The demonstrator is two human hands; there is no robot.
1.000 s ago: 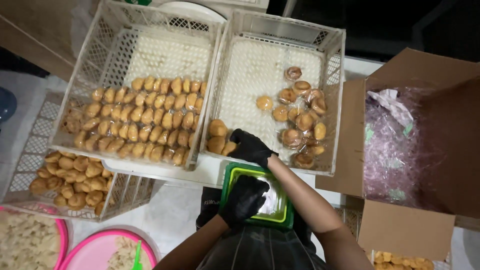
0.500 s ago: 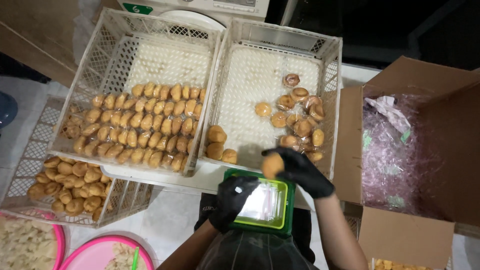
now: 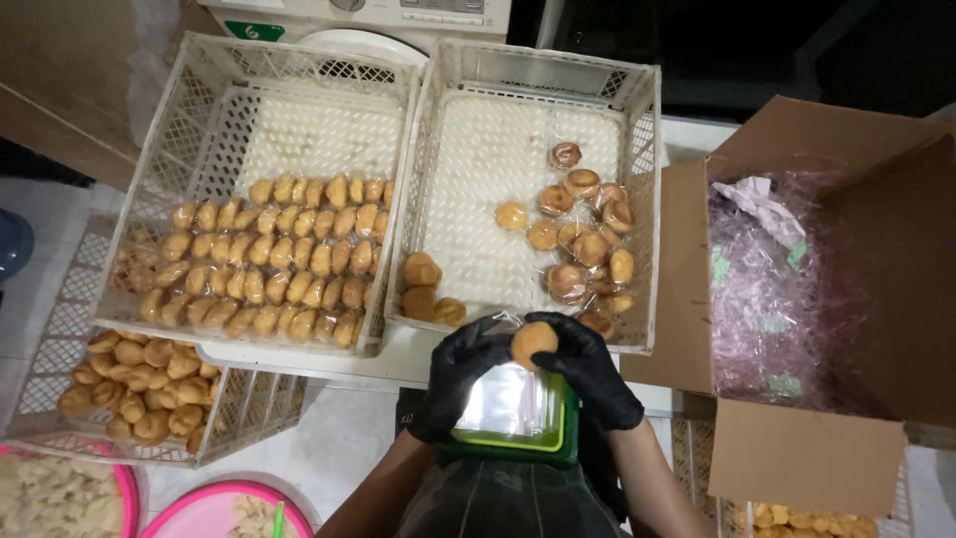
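both black-gloved hands meet over the green tray (image 3: 558, 453) of clear bags, right hand (image 3: 590, 371) pinching the round pastry (image 3: 534, 342) at the bag mouth while the left hand (image 3: 460, 379) grips the plastic open, near the right crate (image 3: 637, 199).

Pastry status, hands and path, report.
Left hand and right hand both gripping one pastry. Over green container of clear bags. Nothing blocking.

Single head camera, looking steeply down, close above hands (image 3: 533, 384).
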